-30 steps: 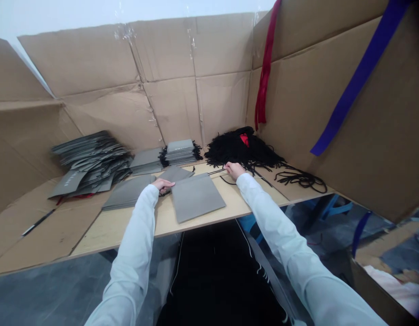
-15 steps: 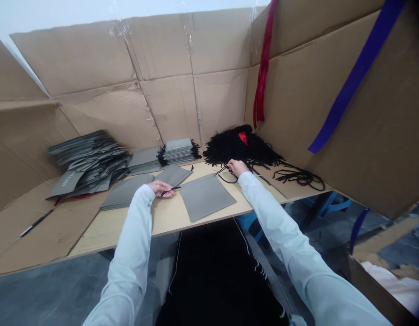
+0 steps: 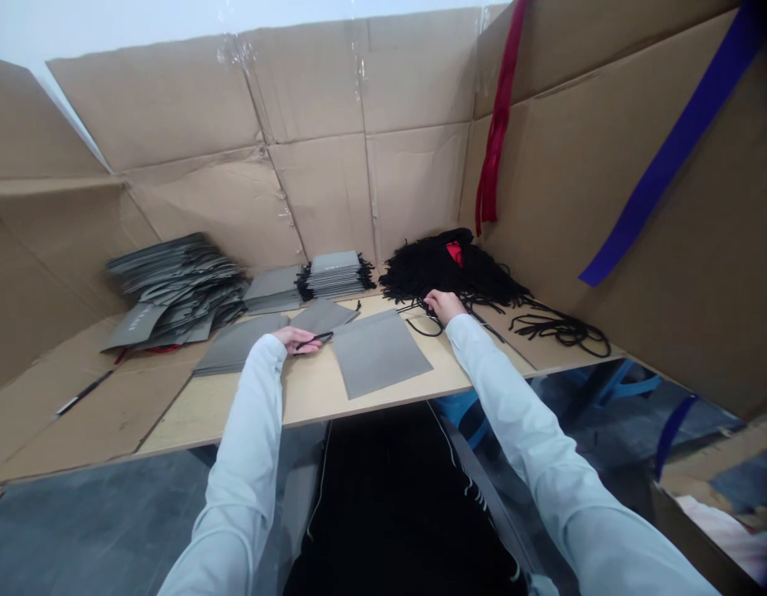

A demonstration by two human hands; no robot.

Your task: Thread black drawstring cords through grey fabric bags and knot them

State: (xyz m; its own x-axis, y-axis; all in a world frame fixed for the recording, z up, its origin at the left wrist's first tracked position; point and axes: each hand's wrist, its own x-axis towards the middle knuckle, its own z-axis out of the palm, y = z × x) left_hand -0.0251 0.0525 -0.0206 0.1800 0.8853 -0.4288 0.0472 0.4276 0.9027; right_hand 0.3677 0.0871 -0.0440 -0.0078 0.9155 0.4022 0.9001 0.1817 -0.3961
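A flat grey fabric pouch (image 3: 383, 354) lies on the table between my hands. My left hand (image 3: 298, 339) is closed on a black cord (image 3: 322, 337) by the pouch's upper left corner. Beyond the upper right corner, my right hand (image 3: 444, 305) pinches another length of black cord, which loops down as a slack curve (image 3: 424, 333) beside the pouch. A thin pale stick or needle seems to run by the right fingers, too small to make out. Right behind that hand rises a large heap of black cords (image 3: 449, 269) with a red band.
Grey pouches lie in a tall uneven pile (image 3: 178, 285) at the left. A neat stack with black cord ends (image 3: 335, 273) stands at the back. A pen (image 3: 84, 392) lies at the left. Cardboard walls (image 3: 321, 190) enclose the table; red ribbons (image 3: 496, 157) and a blue strip (image 3: 663, 157) hang at the right.
The view has shifted slightly, so the table's things sit a little further right. Both hands keep their holds, and the cord at my left fingers points slightly more upward.
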